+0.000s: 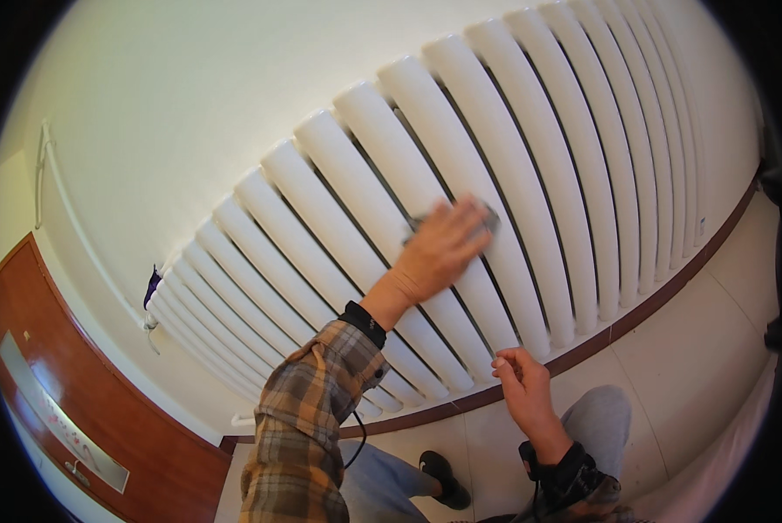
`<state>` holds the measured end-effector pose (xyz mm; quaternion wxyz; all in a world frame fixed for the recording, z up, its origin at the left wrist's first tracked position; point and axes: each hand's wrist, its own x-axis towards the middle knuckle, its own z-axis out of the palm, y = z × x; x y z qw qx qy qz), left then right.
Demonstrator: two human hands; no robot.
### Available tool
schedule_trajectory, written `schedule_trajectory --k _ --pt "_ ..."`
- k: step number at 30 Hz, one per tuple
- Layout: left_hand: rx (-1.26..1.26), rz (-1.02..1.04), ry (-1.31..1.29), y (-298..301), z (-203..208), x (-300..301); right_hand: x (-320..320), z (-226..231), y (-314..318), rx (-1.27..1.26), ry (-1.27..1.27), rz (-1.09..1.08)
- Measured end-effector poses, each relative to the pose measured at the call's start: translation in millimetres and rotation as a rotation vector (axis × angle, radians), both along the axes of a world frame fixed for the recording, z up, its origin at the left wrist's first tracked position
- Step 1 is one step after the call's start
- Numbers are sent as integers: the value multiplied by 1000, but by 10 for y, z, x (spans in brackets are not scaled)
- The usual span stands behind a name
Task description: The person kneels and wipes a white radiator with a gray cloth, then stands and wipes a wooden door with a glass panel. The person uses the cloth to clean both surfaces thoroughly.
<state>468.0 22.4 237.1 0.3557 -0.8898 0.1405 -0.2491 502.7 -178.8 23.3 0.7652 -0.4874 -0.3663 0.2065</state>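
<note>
A white radiator [447, 83] with tall rounded columns stretches across the wall in front of me. My left hand [440, 248], a little blurred by motion, presses a grey cloth [493, 218] against the middle columns. Most of the cloth is hidden under the palm and fingers; its edges show on both sides. Lower and to the right, my right hand [528, 394] is held near the bottom ends of the columns, apart from the cloth. Its fingers are curled closed, and nothing shows in them.
A dark purple item [153, 285] hangs at the radiator's left end, beside a white pipe [86, 228]. Further left stands a brown wooden door [160, 427]. A dark baseboard [613, 334] borders the tiled floor [683, 349]; my shoe [444, 479] stands below.
</note>
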Motion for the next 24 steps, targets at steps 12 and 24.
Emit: schedule_trajectory --k 12,24 --pt "-46 81 -1064 304 1023 -782 18 -13 -40 -4 -78 -52" --pt "-39 230 -176 204 -167 -1232 -28 -74 -17 -92 -146 -44"
